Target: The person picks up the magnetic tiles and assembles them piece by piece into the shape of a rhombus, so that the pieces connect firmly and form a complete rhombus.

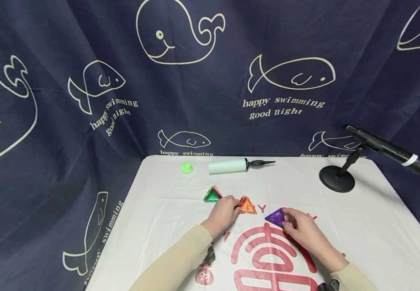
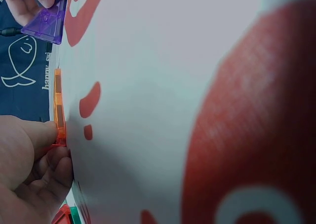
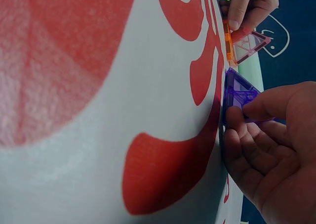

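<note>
Purple tri (image 1: 276, 217) in R hand (image 1: 303, 229)

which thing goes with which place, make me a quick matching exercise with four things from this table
Things:
1. purple piece
2. green toy duck
3. orange piece
4. black stand

Places:
A. toward the right side of the table
B. between the left hand's fingers and thumb
C. near the table's far edge, left of the pale green pump
D. pinched by the right hand

Right pairs: 1-D, 2-C, 3-B, 4-A
</note>
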A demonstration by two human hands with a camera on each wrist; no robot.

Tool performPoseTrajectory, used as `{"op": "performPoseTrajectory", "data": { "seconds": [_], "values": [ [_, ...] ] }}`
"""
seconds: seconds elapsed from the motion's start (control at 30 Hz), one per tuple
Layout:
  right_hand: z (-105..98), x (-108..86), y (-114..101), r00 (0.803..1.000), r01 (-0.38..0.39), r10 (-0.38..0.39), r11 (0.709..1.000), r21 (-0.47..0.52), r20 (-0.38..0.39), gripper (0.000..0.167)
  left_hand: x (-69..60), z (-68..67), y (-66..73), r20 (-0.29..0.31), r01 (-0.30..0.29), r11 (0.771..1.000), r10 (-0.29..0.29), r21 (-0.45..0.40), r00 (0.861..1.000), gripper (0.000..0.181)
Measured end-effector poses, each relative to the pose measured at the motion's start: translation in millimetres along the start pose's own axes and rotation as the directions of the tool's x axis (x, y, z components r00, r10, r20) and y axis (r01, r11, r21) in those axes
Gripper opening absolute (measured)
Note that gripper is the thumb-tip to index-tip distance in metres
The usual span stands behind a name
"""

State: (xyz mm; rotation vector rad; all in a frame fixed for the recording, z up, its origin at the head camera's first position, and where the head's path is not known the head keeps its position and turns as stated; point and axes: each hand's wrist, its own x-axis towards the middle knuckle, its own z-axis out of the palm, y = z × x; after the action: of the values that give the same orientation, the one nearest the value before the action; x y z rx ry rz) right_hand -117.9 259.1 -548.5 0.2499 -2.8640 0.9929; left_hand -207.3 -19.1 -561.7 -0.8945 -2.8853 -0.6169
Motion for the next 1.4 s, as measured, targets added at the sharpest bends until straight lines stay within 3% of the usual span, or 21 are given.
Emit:
{"op": "performPoseTrajectory", "data": {
  "seconds": [0.2, 0.37, 0.53, 1.0, 1.17, 1.4],
  "values": [
    [0.2, -1.6, -3.5, 0.999, -0.038, 0.038, 0.999, -0.002, 0.005, 0.024, -0.9, 0.3, 1.1, 0.004, 0.005, 1.000, -0.005, 0.001, 1.000, 0.009],
    [1.0, 1.2, -6.6, 1.000, -0.005, 0.004, 0.999, -0.045, -0.021, 0.012, -1.0, 0.2, 1.4, 0.000, 0.001, 1.000, -0.001, 0.007, 1.000, 0.009],
    [4.6, 6.3, -12.7, 0.999, 0.035, -0.037, 0.998, -0.051, -0.039, 0.015, -0.6, 0.1, 0.7, -0.014, -0.011, 1.000, 0.012, 0.018, 1.000, 0.008],
    [16.0, 17.1, -31.9, 1.000, 0.026, -0.026, 0.999, -0.035, 0.004, 0.009, 0.2, 1.6, 0.5, 0.003, -0.006, 1.000, 0.006, 0.021, 1.000, 0.008],
    [19.6, 21.4, -35.0, 0.999, 0.028, -0.027, 1.000, -0.011, 0.034, 0.017, -0.3, 0.8, 0.9, 0.009, 0.002, 1.000, -0.002, 0.022, 1.000, 0.009],
    [27.5, 29.2, -41.9, 0.999, 0.048, -0.048, 0.999, -0.001, 0.020, 0.026, -1.1, 0.5, -0.1, -0.005, -0.006, 1.000, 0.006, 0.020, 1.000, 0.008]
  ]
}}
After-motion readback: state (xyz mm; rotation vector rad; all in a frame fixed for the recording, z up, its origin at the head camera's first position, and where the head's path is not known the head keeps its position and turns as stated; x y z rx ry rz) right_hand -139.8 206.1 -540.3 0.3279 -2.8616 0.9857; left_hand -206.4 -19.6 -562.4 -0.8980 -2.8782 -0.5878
